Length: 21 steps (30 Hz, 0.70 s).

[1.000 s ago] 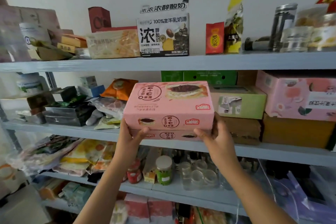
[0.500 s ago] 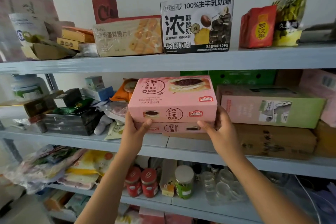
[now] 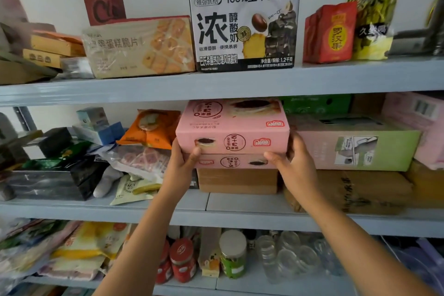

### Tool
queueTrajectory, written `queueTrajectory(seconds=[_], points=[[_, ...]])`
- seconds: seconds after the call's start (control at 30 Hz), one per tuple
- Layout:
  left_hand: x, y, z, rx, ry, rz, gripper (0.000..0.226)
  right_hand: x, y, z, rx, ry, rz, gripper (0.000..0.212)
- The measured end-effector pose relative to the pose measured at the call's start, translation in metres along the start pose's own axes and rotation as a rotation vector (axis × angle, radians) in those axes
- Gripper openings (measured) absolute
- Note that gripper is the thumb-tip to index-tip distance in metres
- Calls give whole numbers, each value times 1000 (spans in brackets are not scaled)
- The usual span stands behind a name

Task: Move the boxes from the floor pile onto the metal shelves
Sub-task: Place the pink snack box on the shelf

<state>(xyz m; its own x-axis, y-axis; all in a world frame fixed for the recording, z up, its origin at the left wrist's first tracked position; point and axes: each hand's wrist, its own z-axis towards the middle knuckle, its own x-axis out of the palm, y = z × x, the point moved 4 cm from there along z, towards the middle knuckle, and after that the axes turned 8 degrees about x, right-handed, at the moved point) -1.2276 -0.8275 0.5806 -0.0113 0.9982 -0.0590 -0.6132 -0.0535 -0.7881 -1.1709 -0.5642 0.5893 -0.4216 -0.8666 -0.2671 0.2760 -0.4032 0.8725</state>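
Note:
Two flat pink cake boxes are stacked, the upper pink box on the lower pink box. They sit on a plain brown carton on the middle metal shelf. My left hand grips the stack's left end, thumb on the front face. My right hand grips the right end, fingers round the side. A pink and green box lies right beside the stack.
An orange snack bag and loose packets lie left of the stack. The top shelf holds a black and white yoghurt carton and a biscuit box. Jars stand on the lower shelf. A large brown carton sits at the right.
Both hands have pushed the pink stack up and deeper into the middle shelf, onto the brown carton. The camera has moved closer to the shelves.

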Motion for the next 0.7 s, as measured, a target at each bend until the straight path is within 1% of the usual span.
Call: queueTrajectory(seconds=[0.07,0.13,0.17,0.23,0.27,0.33,0.37,0.4,0.43,0.47,0.5,0.53,0.63,0.7], points=[[3,5,7,-8,-8,28,37,-2,2,3,-39,-19,-66,73],[4,11,13,-28,-37,65,33,-5,5,4,-103,-103,-176,78],[5,13,15,-36,-64,82,31,-8,8,5,-134,-161,-218,76],[7,17,18,-42,-171,153,31,-12,13,5,-216,-248,-278,68],[7,16,18,-21,-256,248,36,-12,16,4,-270,-272,-314,60],[7,7,14,51,-439,503,43,-9,20,3,-362,-269,-382,42],[10,0,10,124,-491,610,39,-5,21,2,-392,-227,-408,34],[16,-7,7,216,-484,677,31,0,20,1,-410,-164,-433,29],[25,-12,4,296,-418,707,22,6,19,0,-419,-102,-457,26],[35,-12,2,335,-315,696,14,12,18,-2,-424,-60,-471,23],[43,-9,2,322,-206,675,10,16,16,-3,-420,-40,-475,22],[50,-7,3,286,-134,651,9,19,15,-2,-405,-34,-470,21],[62,1,12,143,-63,595,16,25,9,4,-316,-44,-482,30],[68,3,19,86,-6,586,24,27,5,10,-260,-36,-491,37]])
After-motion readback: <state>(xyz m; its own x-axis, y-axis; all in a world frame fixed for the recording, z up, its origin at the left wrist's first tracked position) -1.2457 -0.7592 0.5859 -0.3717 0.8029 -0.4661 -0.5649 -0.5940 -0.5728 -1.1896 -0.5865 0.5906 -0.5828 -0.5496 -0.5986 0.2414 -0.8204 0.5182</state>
